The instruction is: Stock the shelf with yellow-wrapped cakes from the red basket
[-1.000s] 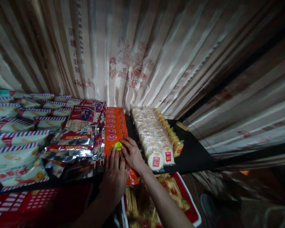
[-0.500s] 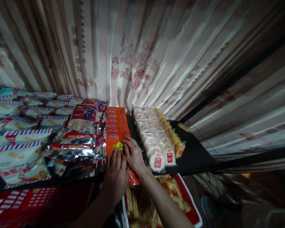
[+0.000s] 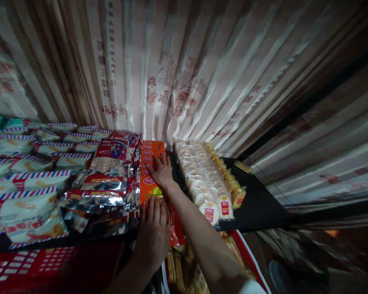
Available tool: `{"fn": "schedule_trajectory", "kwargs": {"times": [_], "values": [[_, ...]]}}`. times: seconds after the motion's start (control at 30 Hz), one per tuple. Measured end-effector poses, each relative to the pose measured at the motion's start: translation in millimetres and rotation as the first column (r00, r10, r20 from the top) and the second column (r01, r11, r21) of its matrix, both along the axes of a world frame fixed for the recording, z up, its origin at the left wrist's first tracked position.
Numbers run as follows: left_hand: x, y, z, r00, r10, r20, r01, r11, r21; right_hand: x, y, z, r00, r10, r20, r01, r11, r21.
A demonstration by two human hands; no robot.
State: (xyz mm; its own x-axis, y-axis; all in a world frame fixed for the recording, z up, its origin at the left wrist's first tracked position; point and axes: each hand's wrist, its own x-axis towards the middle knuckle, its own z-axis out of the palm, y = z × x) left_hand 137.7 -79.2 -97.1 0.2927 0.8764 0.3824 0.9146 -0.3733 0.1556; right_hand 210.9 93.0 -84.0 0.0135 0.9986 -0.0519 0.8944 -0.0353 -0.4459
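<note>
1. At the centre, a long row of flat, glossy orange plastic packets [image 3: 148, 153], overlapped like roof tiles, lies on a flat black shelf [image 3: 257, 204] and reaches its front edge. The nearest packet bears a round yellow label [image 3: 157, 191].
2. To handle this row well, light, even pressure from flat fingers seems best; a hard push could make the slippery packets slide out of their overlap.
3. Steadying the row's near end while the other hand works its far part looks sensible, with sideways nudges kept small because neighbours lie close.
4. The left hand [image 3: 153, 232] is palm down at the row's near end, fingers extended, close together and pointing away from the wearer, tips just below the label. It appears to grip nothing; its thumb is hidden.
5. The right hand [image 3: 162, 171] lies farther up the row, palm down, fingers loosely spread, apparently touching the packets without grasping any. Its forearm slants in from the row's right, passing over the row's near right edge.
6. Left of the row are shiny maroon-and-silver foil pouches [image 3: 106, 175]; right of it, round white crackers in clear wrappers [image 3: 199, 179]. Behind it hangs a pale, pleated, red-printed curtain [image 3: 178, 73].
</note>
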Motion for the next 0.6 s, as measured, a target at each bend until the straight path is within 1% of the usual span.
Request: {"fn": "schedule_trajectory", "kwargs": {"times": [0.1,0.23,0.4,0.6], "values": [[0.6,0.5,-0.4,1.000,0.005,0.001,-0.005,1.000,0.006,0.2,7.0,-7.1,1.000,-0.018,-0.007,0.018,1.000,-0.019],[0.8,0.7,-0.7,1.000,0.008,-0.018,-0.008,1.000,0.003,0.8,9.4,-14.8,1.000,-0.021,-0.005,0.021,1.000,0.010],[1.1,0.2,-2.6,1.000,0.015,-0.004,-0.015,1.000,0.023,-0.5,8.1,-14.1,0.998,-0.059,0.015,0.059,0.998,-0.004],[-0.5,-0.3,-2.4,1.000,0.005,0.001,-0.005,1.000,-0.002,-0.9,8.0,-15.1,0.997,-0.075,-0.026,0.076,0.997,0.011]]}}
